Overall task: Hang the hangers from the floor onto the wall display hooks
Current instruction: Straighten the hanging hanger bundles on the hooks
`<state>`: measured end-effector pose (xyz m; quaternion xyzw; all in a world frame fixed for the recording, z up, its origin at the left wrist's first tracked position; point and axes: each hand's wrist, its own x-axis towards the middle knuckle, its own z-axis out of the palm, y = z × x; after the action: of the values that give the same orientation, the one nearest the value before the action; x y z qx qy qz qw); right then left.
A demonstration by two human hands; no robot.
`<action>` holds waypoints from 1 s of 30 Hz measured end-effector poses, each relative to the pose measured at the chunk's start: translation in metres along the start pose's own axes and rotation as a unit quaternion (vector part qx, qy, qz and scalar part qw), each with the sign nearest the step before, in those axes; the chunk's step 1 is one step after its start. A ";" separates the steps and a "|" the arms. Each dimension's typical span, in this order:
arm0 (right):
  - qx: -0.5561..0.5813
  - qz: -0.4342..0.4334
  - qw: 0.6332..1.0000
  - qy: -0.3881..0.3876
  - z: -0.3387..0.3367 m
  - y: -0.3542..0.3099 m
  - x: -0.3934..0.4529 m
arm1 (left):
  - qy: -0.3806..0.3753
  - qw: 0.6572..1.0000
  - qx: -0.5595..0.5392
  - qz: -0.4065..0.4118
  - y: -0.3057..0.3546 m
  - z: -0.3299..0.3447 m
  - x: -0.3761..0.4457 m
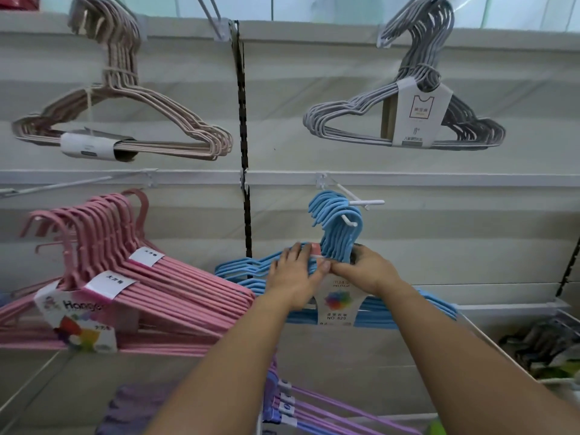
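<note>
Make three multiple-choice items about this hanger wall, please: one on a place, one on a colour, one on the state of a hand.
1. Where do the grey hangers hang?
A. upper right
B. lower left
C. on the floor

2. What colour is the bundle that both hands touch?
A. pink
B. blue
C. beige

3. How is the left hand?
A. curled into a fist away from the hangers
B. fingers straight, lying on the bundle
C. out of view

Answers:
1 A: the grey hangers hang from the top right hook.
2 B: the blue hangers sit on the white wall hook, with the right hand at their necks.
3 B: its straight fingers rest flat on the blue bundle.
</note>
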<state>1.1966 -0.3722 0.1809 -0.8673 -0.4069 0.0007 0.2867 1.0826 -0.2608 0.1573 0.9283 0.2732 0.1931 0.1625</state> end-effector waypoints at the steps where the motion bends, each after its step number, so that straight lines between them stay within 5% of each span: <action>1: -0.005 -0.002 0.999 0.042 0.004 0.002 -0.003 | -0.003 1.000 0.014 -0.005 0.000 0.005 -0.002; 4: -0.005 -0.007 0.982 0.188 0.022 0.009 -0.016 | -0.016 0.999 0.037 -0.005 -0.011 0.015 -0.010; 7: 0.013 -0.061 0.971 0.229 0.035 0.021 -0.032 | -0.033 0.999 0.023 -0.024 -0.013 0.018 -0.013; 30: 0.030 -0.045 0.990 0.130 0.036 0.015 0.023 | 0.011 0.996 0.031 -0.077 -0.010 0.019 0.038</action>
<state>1.2137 -0.3456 0.1486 -0.8317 -0.4047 -0.1131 0.3629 1.1164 -0.2345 0.1469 0.9068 0.3518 0.1816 0.1450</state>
